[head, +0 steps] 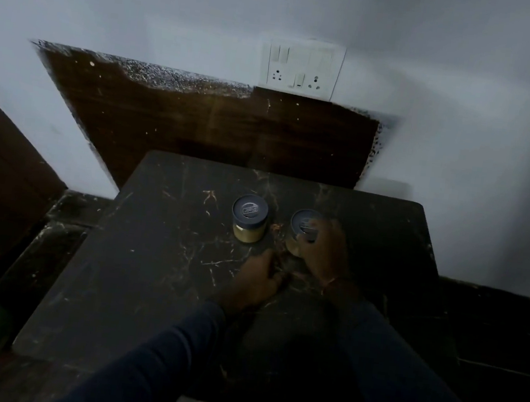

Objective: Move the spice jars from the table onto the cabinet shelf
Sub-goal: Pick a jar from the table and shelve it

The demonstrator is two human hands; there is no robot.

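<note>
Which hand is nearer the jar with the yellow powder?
Left. The left hand rests on the table just below the yellow-powder jar, not touching it. The right hand is farther right, wrapped around the second jar.

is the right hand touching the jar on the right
Touching. The head view shows the right hand wrapped over the right jar, fingers on its lid and side.
</note>
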